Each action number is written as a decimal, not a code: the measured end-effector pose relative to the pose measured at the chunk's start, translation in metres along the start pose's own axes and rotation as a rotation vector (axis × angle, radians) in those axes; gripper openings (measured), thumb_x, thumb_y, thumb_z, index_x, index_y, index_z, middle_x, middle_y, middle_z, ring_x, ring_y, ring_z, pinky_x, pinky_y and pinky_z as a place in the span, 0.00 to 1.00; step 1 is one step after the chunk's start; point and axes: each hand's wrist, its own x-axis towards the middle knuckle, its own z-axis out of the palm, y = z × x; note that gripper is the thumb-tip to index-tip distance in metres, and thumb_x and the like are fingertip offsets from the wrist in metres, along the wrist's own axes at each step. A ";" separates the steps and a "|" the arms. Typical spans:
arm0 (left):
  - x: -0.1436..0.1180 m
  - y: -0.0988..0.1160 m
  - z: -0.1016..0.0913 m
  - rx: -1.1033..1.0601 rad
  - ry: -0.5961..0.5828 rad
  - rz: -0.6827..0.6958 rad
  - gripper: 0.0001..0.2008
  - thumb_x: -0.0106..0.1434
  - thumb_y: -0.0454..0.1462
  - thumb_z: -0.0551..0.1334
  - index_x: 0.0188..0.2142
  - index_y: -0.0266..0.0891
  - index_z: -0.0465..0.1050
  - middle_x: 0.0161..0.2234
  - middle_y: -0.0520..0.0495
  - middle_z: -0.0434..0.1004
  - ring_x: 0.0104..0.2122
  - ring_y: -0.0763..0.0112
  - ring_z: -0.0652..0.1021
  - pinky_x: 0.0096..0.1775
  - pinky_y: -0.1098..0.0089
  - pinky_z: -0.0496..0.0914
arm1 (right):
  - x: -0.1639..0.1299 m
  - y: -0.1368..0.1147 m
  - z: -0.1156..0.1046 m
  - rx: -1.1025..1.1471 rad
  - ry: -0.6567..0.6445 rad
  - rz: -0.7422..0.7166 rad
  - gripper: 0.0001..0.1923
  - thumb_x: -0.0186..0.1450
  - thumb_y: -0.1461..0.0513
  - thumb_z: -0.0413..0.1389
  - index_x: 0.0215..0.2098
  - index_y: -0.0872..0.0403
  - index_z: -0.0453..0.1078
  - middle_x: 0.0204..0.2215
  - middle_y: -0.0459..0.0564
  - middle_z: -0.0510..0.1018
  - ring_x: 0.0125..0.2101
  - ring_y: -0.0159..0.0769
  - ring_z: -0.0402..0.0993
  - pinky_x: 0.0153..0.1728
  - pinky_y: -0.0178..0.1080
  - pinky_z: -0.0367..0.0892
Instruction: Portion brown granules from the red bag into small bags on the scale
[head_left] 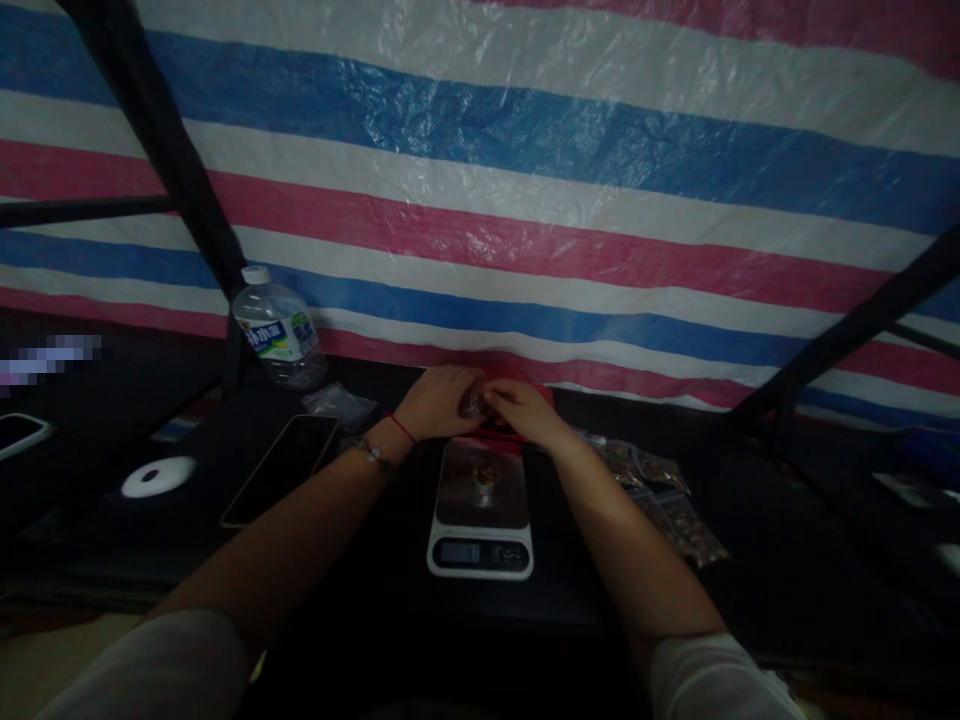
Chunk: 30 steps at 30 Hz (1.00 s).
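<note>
Both my hands meet behind the scale, over a red tray [545, 392]. A small clear plastic bag [474, 398] is between them. My left hand [441, 400] is closed on the bag's left side. From the right, the fingers of my right hand [521, 408] pinch the bag's edge. What is inside the bag is hard to make out. Just in front of my hands, a white digital scale [480, 553] with a metal plate carries a small cup [485, 484] of brownish-yellow bits. The scale's display is lit.
Several filled clear bags [686, 525] lie right of my right forearm. To the left are a phone [281, 470], an empty clear bag [339, 405], a large plastic bottle [279, 330] and a white oval object [159, 477]. A striped sheet [525, 220] hangs behind the black table.
</note>
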 end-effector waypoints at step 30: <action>-0.046 -0.064 0.015 0.087 -0.233 -0.060 0.12 0.65 0.39 0.51 0.39 0.41 0.73 0.38 0.46 0.78 0.36 0.65 0.78 0.40 0.68 0.69 | 0.001 -0.005 -0.034 -0.344 0.243 -0.110 0.07 0.56 0.67 0.56 0.23 0.57 0.75 0.27 0.49 0.77 0.32 0.35 0.71 0.36 0.35 0.63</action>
